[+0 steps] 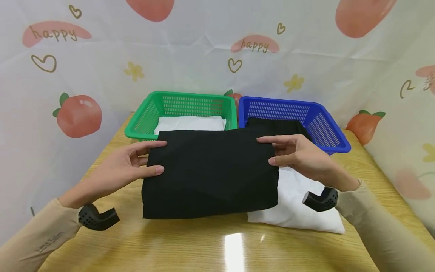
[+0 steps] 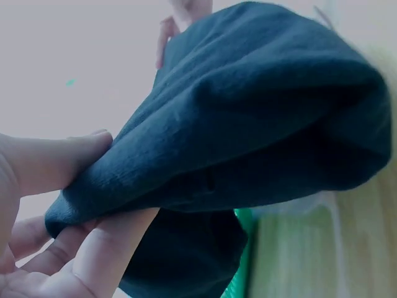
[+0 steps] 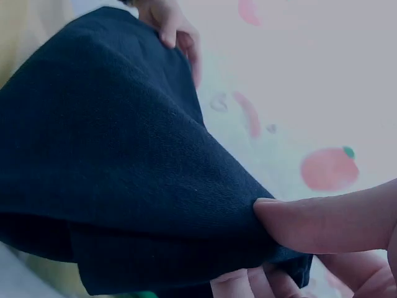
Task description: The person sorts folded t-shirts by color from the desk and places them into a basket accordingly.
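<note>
- The left hand point(image 1: 119, 164) and right hand point(image 1: 300, 156) each pinch one side of the black cloth point(image 1: 210, 173), held up over the table point(image 1: 163, 247).
- Layers gape in the left wrist view; even, gentle tension should keep them aligned.
- White cloth point(image 1: 302, 206) lies partly behind its right end.
- Beyond, green basket point(image 1: 190, 93) and blue basket point(image 1: 282, 101) rims call for lift; room looks widest nearer the person.

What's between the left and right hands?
A black cloth, held near its sides by the left hand and right hand; the head view shows it.
</note>
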The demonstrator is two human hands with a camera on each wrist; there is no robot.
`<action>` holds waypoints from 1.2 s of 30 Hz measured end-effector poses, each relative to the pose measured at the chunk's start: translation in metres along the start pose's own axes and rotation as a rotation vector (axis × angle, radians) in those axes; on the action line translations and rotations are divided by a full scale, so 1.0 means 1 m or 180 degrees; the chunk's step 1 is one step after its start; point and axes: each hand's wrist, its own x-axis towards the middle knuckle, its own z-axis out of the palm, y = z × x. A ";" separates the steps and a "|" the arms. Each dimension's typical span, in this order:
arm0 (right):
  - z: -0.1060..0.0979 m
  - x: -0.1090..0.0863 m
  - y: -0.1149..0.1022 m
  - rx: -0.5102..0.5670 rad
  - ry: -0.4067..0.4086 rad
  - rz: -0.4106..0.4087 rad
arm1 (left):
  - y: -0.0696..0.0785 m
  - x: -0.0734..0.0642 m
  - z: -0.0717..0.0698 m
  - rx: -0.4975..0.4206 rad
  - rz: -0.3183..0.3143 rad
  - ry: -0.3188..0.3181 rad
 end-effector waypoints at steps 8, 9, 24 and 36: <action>-0.053 -0.012 -0.019 -0.0023 0.0293 -0.0147 | 0.033 0.064 0.021 -0.0807 0.0393 -0.0128; -0.061 -0.014 -0.020 -0.0058 0.0354 -0.0167 | 0.037 0.073 0.024 -0.0887 0.0465 -0.0141; -0.167 -0.016 -0.025 0.0401 0.1108 -0.0435 | 0.080 0.216 0.080 -0.0866 0.1000 0.0113; -0.209 -0.009 0.010 -0.0245 0.1708 0.0240 | 0.085 0.281 0.130 -0.0059 0.0756 0.0055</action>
